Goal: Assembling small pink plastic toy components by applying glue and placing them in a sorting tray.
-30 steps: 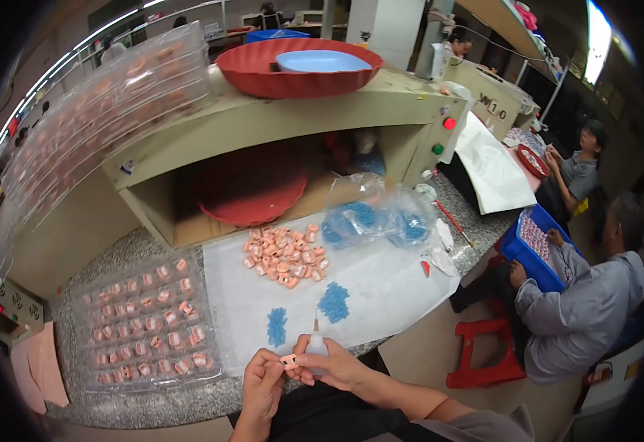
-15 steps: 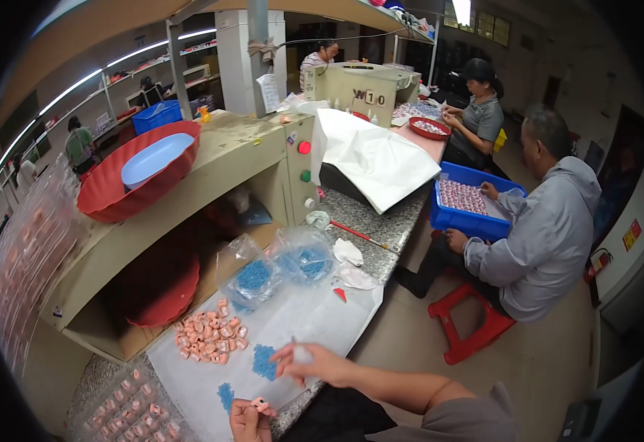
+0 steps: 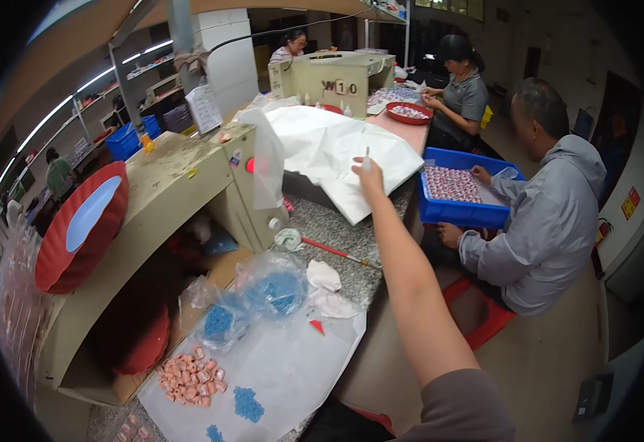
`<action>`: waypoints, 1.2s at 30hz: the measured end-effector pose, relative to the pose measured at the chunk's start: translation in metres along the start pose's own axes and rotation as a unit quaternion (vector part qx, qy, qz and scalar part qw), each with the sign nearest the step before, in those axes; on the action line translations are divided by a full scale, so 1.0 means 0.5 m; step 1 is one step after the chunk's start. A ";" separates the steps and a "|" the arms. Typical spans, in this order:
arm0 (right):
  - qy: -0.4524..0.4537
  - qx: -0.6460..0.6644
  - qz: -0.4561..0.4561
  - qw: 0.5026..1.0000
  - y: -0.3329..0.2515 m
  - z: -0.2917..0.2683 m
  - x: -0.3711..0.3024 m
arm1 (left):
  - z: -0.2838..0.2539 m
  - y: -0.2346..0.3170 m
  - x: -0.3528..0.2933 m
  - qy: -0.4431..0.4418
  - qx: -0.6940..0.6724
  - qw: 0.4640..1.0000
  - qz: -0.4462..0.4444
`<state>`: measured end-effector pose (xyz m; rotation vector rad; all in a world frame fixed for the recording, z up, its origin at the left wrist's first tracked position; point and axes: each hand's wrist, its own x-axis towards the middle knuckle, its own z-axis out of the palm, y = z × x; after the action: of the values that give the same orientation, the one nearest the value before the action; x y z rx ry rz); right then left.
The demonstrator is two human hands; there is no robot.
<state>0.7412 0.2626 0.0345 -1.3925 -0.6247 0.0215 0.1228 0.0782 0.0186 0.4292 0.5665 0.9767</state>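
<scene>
My right arm reaches far forward, and my right hand [image 3: 368, 175] is closed around a small white bottle with a thin needle tip [image 3: 367, 158]. The hand is over the white sheet [image 3: 329, 144] draped on a dark object. Outside this view is my left hand. Nearer to me, a heap of small pink pieces [image 3: 191, 378] lies on white paper [image 3: 278, 368]. Beside it are a pile of tiny blue pieces [image 3: 248, 404] and a smaller blue pile [image 3: 214, 433]. Clear plastic bags [image 3: 273, 287] with more blue pieces lie behind them.
A beige bench housing [image 3: 182, 199] stands at left, carrying a red tray [image 3: 79, 228] with a blue dish inside. A red-handled brush [image 3: 329, 248] lies on the granite top. At right, a person [image 3: 539, 199] sits by a blue bin [image 3: 455, 212]; other people work farther back.
My right hand has moved from beside the blue pile far forward over the white sheet, still holding the bottle. My left hand, which held a small pink piece, has left the view.
</scene>
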 end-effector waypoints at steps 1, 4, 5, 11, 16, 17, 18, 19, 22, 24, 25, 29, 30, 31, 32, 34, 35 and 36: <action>-0.007 -0.034 -0.007 0.999 0.022 0.024 -0.013 | -0.010 -0.003 -0.007 -0.007 0.000 1.000 -0.006; -0.037 -0.094 0.027 0.995 0.001 0.095 -0.067 | -0.012 -0.002 -0.031 0.034 0.004 0.998 -0.056; -0.033 -0.097 0.025 0.994 -0.001 0.096 -0.074 | 0.022 0.004 -0.033 0.017 0.041 0.997 -0.065; -0.012 -0.127 0.032 0.991 -0.020 0.087 -0.082 | 0.028 0.003 -0.023 -0.037 0.069 0.995 -0.061; 0.023 -0.144 -0.020 0.989 -0.025 0.066 -0.074 | 0.012 0.000 0.014 -0.085 0.125 0.987 -0.050; 0.022 -0.144 -0.018 0.989 -0.027 0.068 -0.078 | 0.012 -0.003 0.018 -0.064 0.130 0.988 -0.058; 0.017 -0.087 -0.013 0.996 -0.030 0.071 -0.083 | 0.011 -0.006 0.020 -0.043 0.135 0.988 -0.067; 0.013 -0.030 -0.009 0.999 -0.033 0.074 -0.089 | 0.006 -0.006 0.019 -0.023 0.139 0.987 -0.075; -0.003 0.017 0.002 1.000 -0.046 0.083 -0.108 | -0.009 0.005 0.016 -0.049 0.135 0.986 -0.085; -0.020 -0.008 0.020 1.000 -0.050 0.085 -0.125 | -0.013 0.009 0.011 -0.061 0.131 0.985 -0.089; -0.020 -0.008 0.018 1.000 -0.058 0.082 -0.119 | -0.013 0.010 0.013 -0.059 0.128 0.985 -0.096; 0.049 -0.111 -0.090 0.989 -0.070 0.082 -0.085 | -0.005 0.009 0.025 -0.043 0.118 0.986 -0.112; 0.068 -0.097 -0.114 0.986 -0.081 0.095 -0.080 | -0.002 0.012 0.031 -0.040 0.118 0.987 -0.105; 0.087 -0.083 -0.138 0.983 -0.090 0.107 -0.077 | -0.001 0.013 0.036 -0.037 0.118 0.988 -0.098; 0.107 -0.068 -0.160 0.979 -0.090 0.116 -0.076 | -0.002 0.012 0.040 -0.035 0.119 0.988 -0.097; 0.087 -0.115 -0.135 0.980 -0.073 0.113 -0.074 | -0.002 0.008 0.044 -0.037 0.117 0.988 -0.092; 0.069 -0.169 -0.107 0.977 -0.060 0.100 -0.073 | 0.002 0.007 0.045 -0.037 0.117 0.988 -0.095; 0.049 -0.220 -0.080 0.971 -0.049 0.095 -0.074 | 0.007 0.007 0.042 -0.035 0.119 0.987 -0.098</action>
<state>0.6815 0.2868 0.0446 -1.7525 -0.6830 -0.3317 0.1318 0.0978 0.0180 0.6066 0.6515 0.7051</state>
